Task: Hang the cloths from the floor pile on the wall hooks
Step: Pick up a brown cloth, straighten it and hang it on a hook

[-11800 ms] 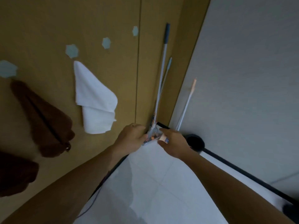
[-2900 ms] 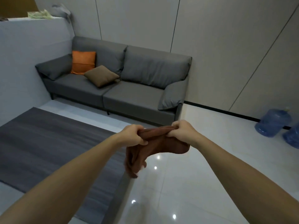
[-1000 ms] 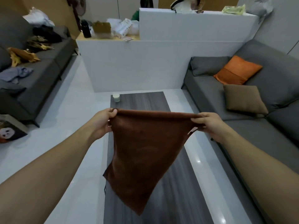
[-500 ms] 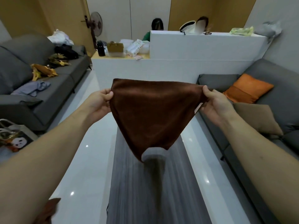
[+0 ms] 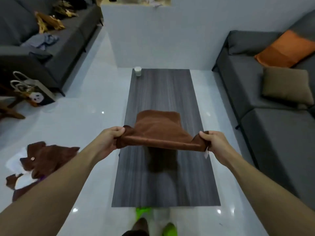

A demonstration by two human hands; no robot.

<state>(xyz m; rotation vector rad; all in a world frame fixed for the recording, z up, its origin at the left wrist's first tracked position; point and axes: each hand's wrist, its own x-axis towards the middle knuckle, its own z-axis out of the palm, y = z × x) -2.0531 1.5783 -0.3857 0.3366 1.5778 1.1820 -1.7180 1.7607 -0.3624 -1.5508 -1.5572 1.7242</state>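
I have swung the brown cloth (image 5: 158, 132) from upright to flat over the desk (image 5: 163, 92); my left hand (image 5: 109, 138) and right hand (image 5: 214, 142) each pinch a corner, folding it before hanging.

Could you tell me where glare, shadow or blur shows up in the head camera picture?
Head view: small ceiling-light glints dot the glossy floor; the brown cloth, held by the left hand and right hand, casts a soft dark shadow on the table; wide-angle distortion bows the sofas at the edges.
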